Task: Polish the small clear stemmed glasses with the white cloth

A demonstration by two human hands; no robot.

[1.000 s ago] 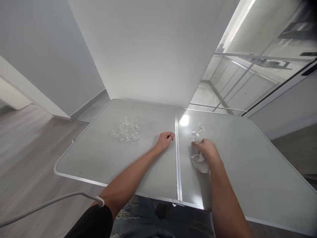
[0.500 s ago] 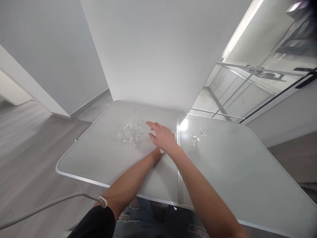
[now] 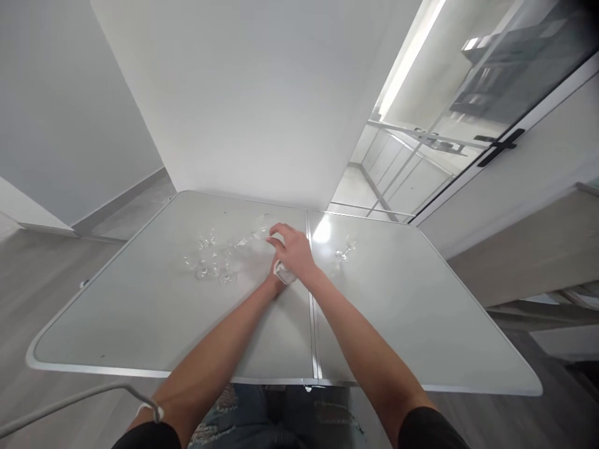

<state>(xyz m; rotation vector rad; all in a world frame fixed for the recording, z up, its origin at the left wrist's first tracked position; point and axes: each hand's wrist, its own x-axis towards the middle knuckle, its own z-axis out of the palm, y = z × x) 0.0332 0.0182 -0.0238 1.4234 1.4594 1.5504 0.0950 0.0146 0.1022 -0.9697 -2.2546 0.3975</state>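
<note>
My right hand is over the left half of the table, thumb and fingers closed at the end of a clear stemmed glass. This glass is tilted, its other end pointing left toward a cluster of several small stemmed glasses. Beneath my right wrist, my left hand is closed around a crumpled white cloth; most of its fingers are hidden. Another stemmed glass lies tipped over on the right half of the table.
A metal seam divides the pale folding table. The white wall meets its far edge. Glass panels stand beyond at the right. A white cable runs past my left elbow.
My right hand left the cloth, crossed leftward over my left hand, and took one glass away from the cluster. The cloth is now in my left hand. The view has turned right.
</note>
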